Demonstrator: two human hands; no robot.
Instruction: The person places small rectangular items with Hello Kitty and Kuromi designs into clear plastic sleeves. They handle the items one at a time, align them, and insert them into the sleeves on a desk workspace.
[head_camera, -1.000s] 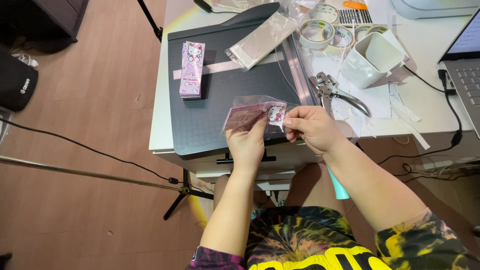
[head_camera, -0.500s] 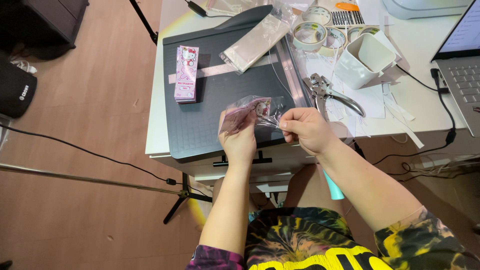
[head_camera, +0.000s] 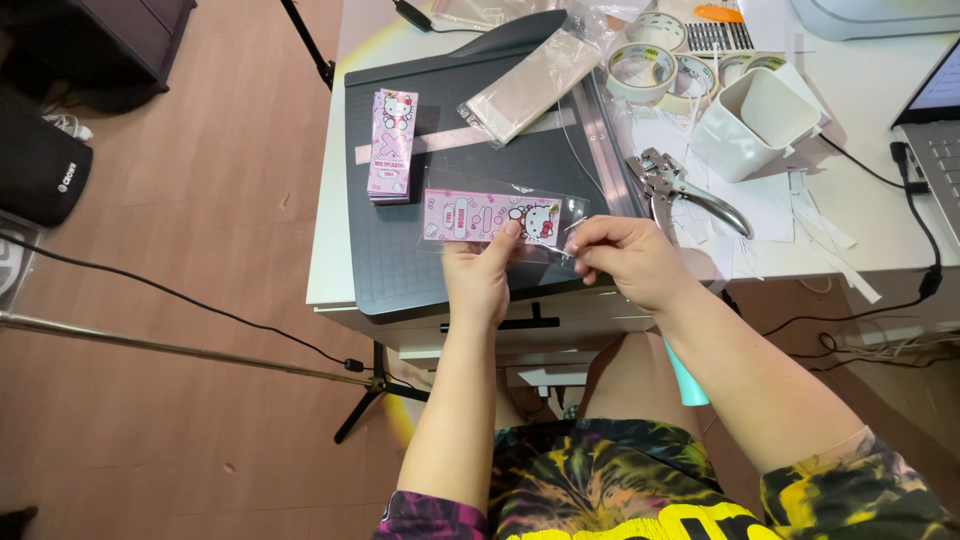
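Over the paper cutter, our left hand and right hand pinch a clear sleeve holding a pink card.

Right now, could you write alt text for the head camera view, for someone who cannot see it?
Two bare hands hold a clear plastic sleeve with a pink cartoon card inside: the left hand grips its lower edge, the right hand pinches its right end. Below it lies a dark grey cutting mat bearing a small pink cartoon box.
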